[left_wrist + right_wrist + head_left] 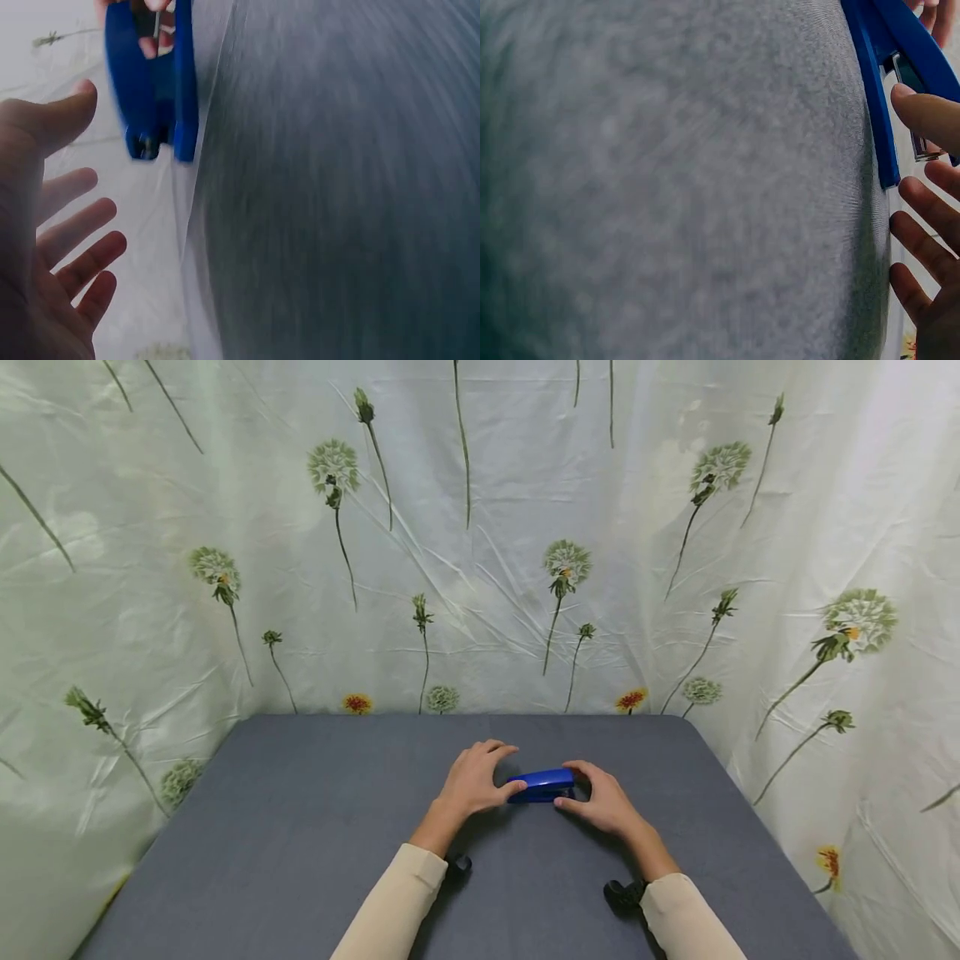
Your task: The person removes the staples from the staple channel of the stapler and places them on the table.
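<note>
Steady blue stapler [542, 785] on grey table [300, 843]: left hand [474, 781] spread loosely beside its hinge end, right hand [603, 802] thumb touching the front, fingers relaxed.

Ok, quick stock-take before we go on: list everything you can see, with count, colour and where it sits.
stapler: one, blue, lying on the table at its middle, between the two hands
table: one, dark grey cloth-covered top, fills the lower half of the head view
curtain: one, pale with green dandelion print and a few orange flowers, hangs behind and to both sides of the table
sleeves: two, cream, at the bottom edge
left hand: one, fingers spread, thumb at the stapler's left end
right hand: one, fingers loosely curved at the stapler's right end
</note>
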`<state>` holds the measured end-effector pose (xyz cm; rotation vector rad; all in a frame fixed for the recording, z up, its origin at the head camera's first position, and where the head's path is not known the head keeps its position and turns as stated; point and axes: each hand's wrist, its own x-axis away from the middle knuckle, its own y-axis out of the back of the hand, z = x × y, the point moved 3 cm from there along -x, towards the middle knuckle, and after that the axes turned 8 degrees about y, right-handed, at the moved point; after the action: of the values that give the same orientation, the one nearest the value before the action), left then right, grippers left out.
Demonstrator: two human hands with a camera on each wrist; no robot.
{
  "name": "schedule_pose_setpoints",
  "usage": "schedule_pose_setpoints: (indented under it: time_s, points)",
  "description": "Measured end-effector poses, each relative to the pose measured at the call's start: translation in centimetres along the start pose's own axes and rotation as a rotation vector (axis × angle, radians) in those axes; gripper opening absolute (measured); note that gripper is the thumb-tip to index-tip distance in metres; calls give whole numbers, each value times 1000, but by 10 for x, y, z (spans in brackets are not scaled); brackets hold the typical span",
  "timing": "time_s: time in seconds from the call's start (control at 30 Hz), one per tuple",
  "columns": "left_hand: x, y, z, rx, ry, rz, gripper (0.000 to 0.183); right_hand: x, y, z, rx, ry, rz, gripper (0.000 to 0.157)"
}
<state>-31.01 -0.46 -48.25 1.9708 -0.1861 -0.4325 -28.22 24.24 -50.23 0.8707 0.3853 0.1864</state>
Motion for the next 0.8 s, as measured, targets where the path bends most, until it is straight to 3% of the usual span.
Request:
schedule_pose_setpoints:
  time_s: [0.3, 0.53, 0.8]
  points:
    - [-7, -16, -24, 15, -50, 64, 54, -1, -2, -3, -25, -99, -7, 49]
    - [-8, -23, -41, 25, -107, 84, 51, -1, -2, -4, -36, -99, -52, 30]
    - [-10, -30, -50, 44, -146, 73, 40, 2, -4, -8, -156, -131, -63, 28]
